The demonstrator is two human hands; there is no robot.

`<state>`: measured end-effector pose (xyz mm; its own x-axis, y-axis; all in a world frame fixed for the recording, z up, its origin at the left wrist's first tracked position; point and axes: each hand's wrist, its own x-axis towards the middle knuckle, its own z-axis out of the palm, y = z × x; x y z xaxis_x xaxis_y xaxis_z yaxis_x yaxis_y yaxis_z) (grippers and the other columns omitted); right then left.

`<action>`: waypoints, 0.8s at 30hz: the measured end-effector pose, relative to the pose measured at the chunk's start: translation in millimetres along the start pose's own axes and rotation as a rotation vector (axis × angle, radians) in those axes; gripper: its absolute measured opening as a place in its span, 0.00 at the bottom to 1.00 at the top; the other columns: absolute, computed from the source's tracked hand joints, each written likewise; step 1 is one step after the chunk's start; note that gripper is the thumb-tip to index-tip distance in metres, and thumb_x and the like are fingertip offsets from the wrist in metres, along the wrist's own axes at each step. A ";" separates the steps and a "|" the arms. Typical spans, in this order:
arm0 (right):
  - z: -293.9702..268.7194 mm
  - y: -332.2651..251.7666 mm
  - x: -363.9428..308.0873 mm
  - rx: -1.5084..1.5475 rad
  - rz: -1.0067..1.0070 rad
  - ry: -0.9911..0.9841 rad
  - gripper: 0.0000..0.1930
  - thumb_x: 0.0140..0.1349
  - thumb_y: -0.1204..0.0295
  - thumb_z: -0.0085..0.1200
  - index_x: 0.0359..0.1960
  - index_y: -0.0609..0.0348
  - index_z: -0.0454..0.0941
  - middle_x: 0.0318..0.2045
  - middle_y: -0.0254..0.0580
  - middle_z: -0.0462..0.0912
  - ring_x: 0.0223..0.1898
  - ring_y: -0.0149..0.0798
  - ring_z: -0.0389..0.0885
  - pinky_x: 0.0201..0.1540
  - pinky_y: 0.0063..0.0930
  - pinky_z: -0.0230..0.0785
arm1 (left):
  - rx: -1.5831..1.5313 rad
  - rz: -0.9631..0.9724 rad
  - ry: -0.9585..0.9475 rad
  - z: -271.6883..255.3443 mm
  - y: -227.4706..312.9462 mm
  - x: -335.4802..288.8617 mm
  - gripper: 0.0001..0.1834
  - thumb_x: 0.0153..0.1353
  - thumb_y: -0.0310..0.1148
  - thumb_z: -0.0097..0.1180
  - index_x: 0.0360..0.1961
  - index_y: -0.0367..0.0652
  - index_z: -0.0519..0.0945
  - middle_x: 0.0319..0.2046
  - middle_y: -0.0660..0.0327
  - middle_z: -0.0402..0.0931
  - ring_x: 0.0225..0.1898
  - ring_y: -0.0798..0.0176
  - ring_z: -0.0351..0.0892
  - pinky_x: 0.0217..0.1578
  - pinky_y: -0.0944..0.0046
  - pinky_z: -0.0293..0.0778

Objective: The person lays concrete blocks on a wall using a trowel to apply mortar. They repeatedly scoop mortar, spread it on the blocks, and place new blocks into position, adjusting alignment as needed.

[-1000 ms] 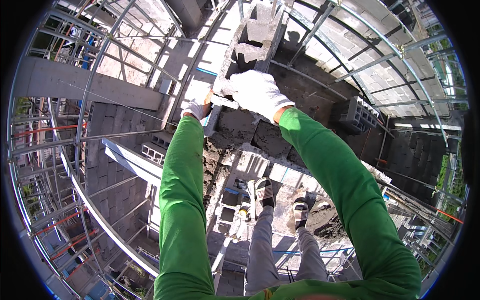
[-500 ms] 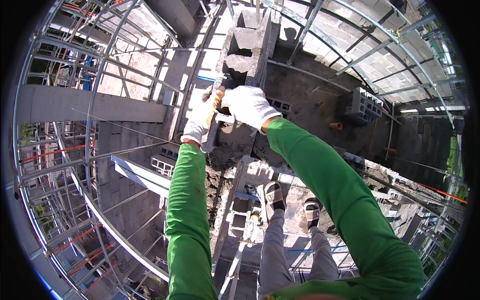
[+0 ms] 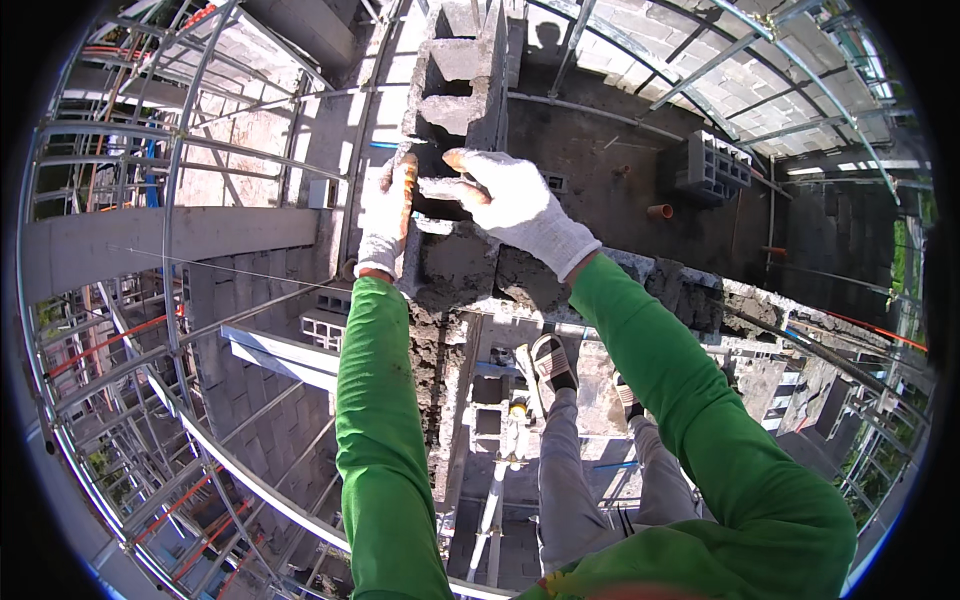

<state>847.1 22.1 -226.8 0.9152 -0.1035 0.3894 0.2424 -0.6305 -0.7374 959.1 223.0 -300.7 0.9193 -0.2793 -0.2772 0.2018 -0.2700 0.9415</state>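
A row of grey hollow concrete blocks (image 3: 452,60) runs away from me along the top of a wall. My left hand (image 3: 383,215), in a white glove with an orange-brown palm, lies along the left side of the nearest block with its fingers stretched forward. My right hand (image 3: 525,205), gloved alike, is over the block's right side. Its thumb and forefinger are apart, close to the cross web (image 3: 445,188) between two cavities. Contact there is hard to make out. Dark wet mortar (image 3: 455,265) covers the wall top on the near side of the block.
Metal scaffold tubes (image 3: 170,210) rise at left and upper right. A thin string (image 3: 230,270) runs toward the wall. Stacked hollow blocks (image 3: 712,165) and an orange pipe end (image 3: 660,212) are lower down at right. My sandalled foot (image 3: 553,362) is on the surface below.
My right hand has moved right, away from my left hand, and its fingers have spread. A gap shows the block web between the hands. The view has shifted slightly.
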 end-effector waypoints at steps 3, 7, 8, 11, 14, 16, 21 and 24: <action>-34.3 6.9 -34.2 -0.083 0.561 0.116 0.16 0.64 0.75 0.56 0.53 0.65 0.81 0.40 0.58 0.88 0.43 0.58 0.88 0.47 0.41 0.80 | 0.215 0.072 0.013 -1.8 -1.8 0.4 0.24 0.76 0.49 0.52 0.63 0.43 0.77 0.48 0.59 0.78 0.50 0.64 0.74 0.57 0.63 0.70; -32.4 21.3 -44.5 -0.013 0.540 -0.139 0.18 0.61 0.67 0.63 0.46 0.70 0.80 0.37 0.60 0.87 0.44 0.58 0.87 0.47 0.43 0.78 | 0.032 -0.060 0.005 -1.7 1.7 -0.2 0.28 0.74 0.49 0.56 0.65 0.41 0.75 0.52 0.59 0.78 0.53 0.63 0.74 0.59 0.63 0.69; -27.1 25.7 -40.8 -0.065 0.555 -0.231 0.20 0.59 0.64 0.66 0.44 0.71 0.80 0.37 0.61 0.87 0.43 0.58 0.88 0.46 0.43 0.78 | -0.010 -0.094 -0.004 -0.3 3.9 -0.4 0.29 0.74 0.50 0.56 0.66 0.41 0.75 0.56 0.58 0.77 0.56 0.63 0.73 0.61 0.63 0.67; -9.3 36.3 -23.9 0.054 0.741 -0.450 0.29 0.53 0.56 0.73 0.40 0.74 0.80 0.38 0.62 0.87 0.43 0.57 0.88 0.43 0.44 0.79 | -0.058 -0.166 0.008 1.8 13.7 -0.2 0.32 0.71 0.52 0.59 0.67 0.41 0.76 0.61 0.56 0.77 0.61 0.61 0.71 0.65 0.62 0.63; 1.6 44.1 -11.0 0.123 0.793 -0.549 0.37 0.46 0.47 0.79 0.36 0.76 0.81 0.34 0.59 0.87 0.39 0.52 0.89 0.39 0.42 0.78 | -0.026 -0.302 0.062 1.3 21.7 0.3 0.32 0.67 0.52 0.63 0.63 0.40 0.80 0.57 0.57 0.79 0.59 0.61 0.72 0.64 0.60 0.63; 4.6 47.0 -8.3 0.077 0.741 -0.547 0.36 0.46 0.49 0.79 0.37 0.76 0.80 0.30 0.56 0.87 0.34 0.48 0.88 0.37 0.40 0.78 | -0.004 -0.270 0.006 0.5 23.7 0.3 0.41 0.62 0.53 0.66 0.67 0.34 0.73 0.62 0.47 0.76 0.62 0.53 0.72 0.64 0.49 0.65; 5.2 44.3 -13.0 0.348 0.817 -0.495 0.26 0.54 0.63 0.78 0.38 0.76 0.78 0.25 0.50 0.84 0.24 0.36 0.82 0.27 0.36 0.73 | 0.032 -0.180 0.091 3.0 20.6 -2.0 0.30 0.64 0.47 0.65 0.55 0.29 0.81 0.48 0.51 0.83 0.50 0.59 0.77 0.56 0.60 0.70; 5.7 39.4 -14.7 0.339 0.824 -0.476 0.29 0.55 0.64 0.77 0.46 0.79 0.78 0.25 0.48 0.83 0.25 0.34 0.81 0.28 0.34 0.73 | 0.005 -0.126 0.122 4.5 17.7 -5.3 0.28 0.64 0.44 0.66 0.53 0.28 0.81 0.46 0.53 0.83 0.48 0.61 0.77 0.54 0.61 0.71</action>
<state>845.0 3.2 -264.7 0.8540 -0.0436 -0.5185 -0.5127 -0.2412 -0.8240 956.3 215.5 -283.4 0.9212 -0.1292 -0.3671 0.3166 -0.3000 0.8999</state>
